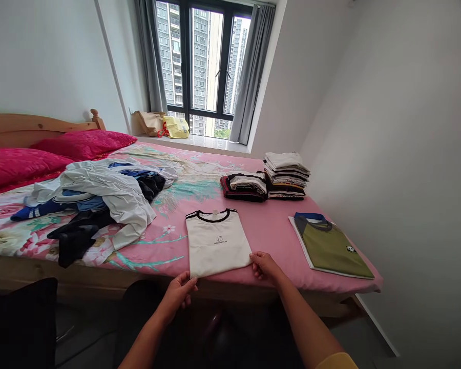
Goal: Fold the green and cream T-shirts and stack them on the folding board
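Observation:
A white T-shirt (218,251) with a black neckband and a small dark print lies folded into a near rectangle at the bed's front edge. My left hand (180,292) pinches its near left corner between thumb and fingers. At the near right corner, my right hand (264,265) grips the hem in the same way. To the right lies a folded olive-green shirt (332,246) with a panda patch, on top of a white garment and a blue-collared one.
Unfolded clothes (103,197) lie heaped on the left of the bed (169,246). Behind the T-shirt stand a low folded pile (244,185) and a taller stack (287,175). Red pillows (84,144) rest by the headboard; bags (175,127) sit on the windowsill.

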{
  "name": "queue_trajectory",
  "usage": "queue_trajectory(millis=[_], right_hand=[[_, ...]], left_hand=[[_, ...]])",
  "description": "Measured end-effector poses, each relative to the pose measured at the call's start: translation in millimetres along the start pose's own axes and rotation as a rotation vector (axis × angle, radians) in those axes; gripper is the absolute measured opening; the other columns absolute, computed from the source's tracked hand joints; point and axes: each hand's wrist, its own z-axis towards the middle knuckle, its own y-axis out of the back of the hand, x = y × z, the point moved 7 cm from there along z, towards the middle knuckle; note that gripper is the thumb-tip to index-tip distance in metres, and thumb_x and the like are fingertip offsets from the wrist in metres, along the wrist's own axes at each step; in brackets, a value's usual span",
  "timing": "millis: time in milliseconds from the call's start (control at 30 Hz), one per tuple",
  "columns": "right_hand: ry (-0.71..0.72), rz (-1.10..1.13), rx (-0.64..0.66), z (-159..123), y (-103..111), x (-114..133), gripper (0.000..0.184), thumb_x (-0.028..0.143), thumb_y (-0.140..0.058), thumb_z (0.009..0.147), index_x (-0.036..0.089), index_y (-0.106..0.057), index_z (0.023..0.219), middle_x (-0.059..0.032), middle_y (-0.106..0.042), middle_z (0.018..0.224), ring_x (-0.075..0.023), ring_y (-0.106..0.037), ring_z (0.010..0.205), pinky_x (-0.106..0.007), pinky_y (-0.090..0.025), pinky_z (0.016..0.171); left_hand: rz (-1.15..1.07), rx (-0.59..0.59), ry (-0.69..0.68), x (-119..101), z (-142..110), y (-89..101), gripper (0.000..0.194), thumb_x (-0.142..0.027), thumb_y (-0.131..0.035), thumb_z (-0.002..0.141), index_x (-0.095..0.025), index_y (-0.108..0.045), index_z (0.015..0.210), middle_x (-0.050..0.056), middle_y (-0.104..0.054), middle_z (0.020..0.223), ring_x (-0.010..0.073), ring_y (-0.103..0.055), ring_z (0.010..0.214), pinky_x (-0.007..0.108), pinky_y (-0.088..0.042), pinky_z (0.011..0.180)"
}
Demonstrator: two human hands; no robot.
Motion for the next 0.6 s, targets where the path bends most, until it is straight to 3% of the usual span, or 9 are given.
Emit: queue_trajectory(millis=[233,400,600], right_hand=[[-0.041,-0.044,0.098,1,-6,-1,0.029,0.048,-0.05,0.083,0.02,-0.049,0.089,0.004,-0.055,0.055,-0.0074,-0.047,0.036,-0.016,-0.028,0.034],[-0.036,-0.04,0.062,5,-2,-11,0.023,0.042,-0.048,0.085,0.02,-0.045,0.082,0.0055,-0.053,0.054,-0.0068,-0.047,0.036,-0.016,-0.028,0.033],[-0.018,-0.043,0.022,10,0,-24,0.023,0.043,-0.045,0.085,0.02,-0.042,0.08,0.0056,-0.054,0.052,-0.0082,-0.047,0.034,-0.017,-0.03,0.032]], left_hand=[[-0.022,-0.04,-0.011,-1,0,-6.4,0.051,-0.059,-0.063,0.064,-0.016,-0.058,0.091,0.003,-0.066,0.079,0.0076,-0.051,0.039,0.018,-0.026,0.032],[0.025,-0.089,0.002,6,3,-1.7,0.05,-0.062,-0.061,0.064,-0.015,-0.059,0.081,0.002,-0.063,0.069,0.0076,-0.049,0.038,0.018,-0.025,0.033],[0.023,-0.177,0.025,20,-3,0.8,0.054,-0.064,-0.059,0.064,-0.015,-0.061,0.085,0.0,-0.059,0.064,0.0091,-0.049,0.041,0.018,-0.023,0.034]])
